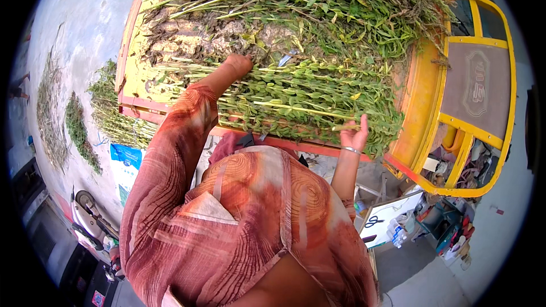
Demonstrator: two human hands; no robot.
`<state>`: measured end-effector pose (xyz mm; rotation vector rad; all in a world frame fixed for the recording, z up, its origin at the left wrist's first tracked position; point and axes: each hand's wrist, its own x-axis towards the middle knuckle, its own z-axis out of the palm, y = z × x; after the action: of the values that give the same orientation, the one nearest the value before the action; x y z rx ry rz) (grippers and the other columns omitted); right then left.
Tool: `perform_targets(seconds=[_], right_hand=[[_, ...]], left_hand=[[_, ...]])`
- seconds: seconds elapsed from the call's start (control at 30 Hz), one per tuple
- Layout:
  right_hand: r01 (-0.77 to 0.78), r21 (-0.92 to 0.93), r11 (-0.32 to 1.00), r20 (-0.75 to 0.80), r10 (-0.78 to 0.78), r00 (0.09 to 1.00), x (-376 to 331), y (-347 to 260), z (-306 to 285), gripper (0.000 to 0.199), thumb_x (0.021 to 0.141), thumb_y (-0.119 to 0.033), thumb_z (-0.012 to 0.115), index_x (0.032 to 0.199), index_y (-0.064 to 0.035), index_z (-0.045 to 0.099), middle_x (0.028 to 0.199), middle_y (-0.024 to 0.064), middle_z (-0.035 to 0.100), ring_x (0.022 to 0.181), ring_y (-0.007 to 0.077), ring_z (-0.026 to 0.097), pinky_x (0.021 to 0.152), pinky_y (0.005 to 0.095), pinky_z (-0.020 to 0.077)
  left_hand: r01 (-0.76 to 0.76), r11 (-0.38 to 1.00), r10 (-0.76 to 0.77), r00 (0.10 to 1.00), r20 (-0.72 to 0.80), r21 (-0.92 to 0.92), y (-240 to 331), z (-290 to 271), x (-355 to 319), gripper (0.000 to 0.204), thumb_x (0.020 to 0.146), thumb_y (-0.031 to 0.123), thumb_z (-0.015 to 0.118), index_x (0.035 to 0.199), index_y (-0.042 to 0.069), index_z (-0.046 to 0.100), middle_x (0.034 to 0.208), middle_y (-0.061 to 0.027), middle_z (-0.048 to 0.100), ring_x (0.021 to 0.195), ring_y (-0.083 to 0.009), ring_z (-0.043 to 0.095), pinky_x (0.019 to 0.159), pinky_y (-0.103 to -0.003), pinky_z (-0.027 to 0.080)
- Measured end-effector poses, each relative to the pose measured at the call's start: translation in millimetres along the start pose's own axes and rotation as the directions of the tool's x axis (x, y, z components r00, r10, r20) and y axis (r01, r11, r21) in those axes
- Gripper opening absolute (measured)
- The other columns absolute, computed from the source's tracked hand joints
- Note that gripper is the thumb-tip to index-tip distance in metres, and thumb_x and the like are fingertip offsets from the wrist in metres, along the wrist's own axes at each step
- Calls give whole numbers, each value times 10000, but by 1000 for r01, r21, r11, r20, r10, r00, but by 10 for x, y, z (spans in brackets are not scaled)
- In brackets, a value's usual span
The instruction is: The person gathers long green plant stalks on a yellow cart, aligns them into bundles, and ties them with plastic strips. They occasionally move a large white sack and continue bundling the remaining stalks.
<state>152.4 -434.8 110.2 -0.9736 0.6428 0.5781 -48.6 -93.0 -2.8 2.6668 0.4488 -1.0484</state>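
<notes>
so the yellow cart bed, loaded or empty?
Loaded. The yellow cart bed is heaped with green leafy stalks laid across it, with both hands in the pile: left hand, right hand.

Green leafy stems [307, 99] with pale yellowish stalks, brown dried patches at far left. Yellow cart bed [418, 99], red rim [170, 115] along near edge. Grey-brown seat pad [475, 88] in yellow frame, right. Rust-red and cream wood-grain swirl on sleeve [176, 153]. Silver bangle [351, 150]. Pale grey ground [79, 28], green and straw-coloured bundles [79, 131] left.
</notes>
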Motion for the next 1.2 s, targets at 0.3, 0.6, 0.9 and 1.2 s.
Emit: perform_targets(seconds=[0.3,0.6,0.9,1.2], right_hand=[[-173,-359,917,-74,157,985,121,1674,-33,380,774,-69,713,1053,-68,455,862,79,597,683,150,588,470,283,460],[-108,-415,903,55,143,988,-251,1732,12,519,782,-9,678,1174,-7,338,925,134,554,741,213,607,602,318,556],[471,-878,-80,426,313,849,-86,1767,-280,448,743,-85,699,1107,63,485,1031,203,609,672,258,648,576,336,512],[731,-582,-356,700,237,673,-23,1437,35,373,691,-131,718,1010,-31,553,950,189,518,908,369,546,775,419,469]], left_hand=[[-48,998,43,995,-86,-51,12,19,-168,438,683,130,748,1088,91,588,1121,-100,596,1031,-289,592,820,-391,502],[-47,995,38,994,-104,-85,-18,93,-200,453,676,161,760,1090,106,584,1110,-88,610,1035,-271,589,843,-374,492],[-99,950,87,995,-54,-296,-20,-43,-387,1150,513,395,838,1435,193,182,1239,-155,516,1132,-351,490,957,-431,403],[150,986,-158,978,-137,-66,706,-41,-502,1033,467,468,855,1268,63,345,1242,-138,457,1136,-328,479,974,-545,346]])
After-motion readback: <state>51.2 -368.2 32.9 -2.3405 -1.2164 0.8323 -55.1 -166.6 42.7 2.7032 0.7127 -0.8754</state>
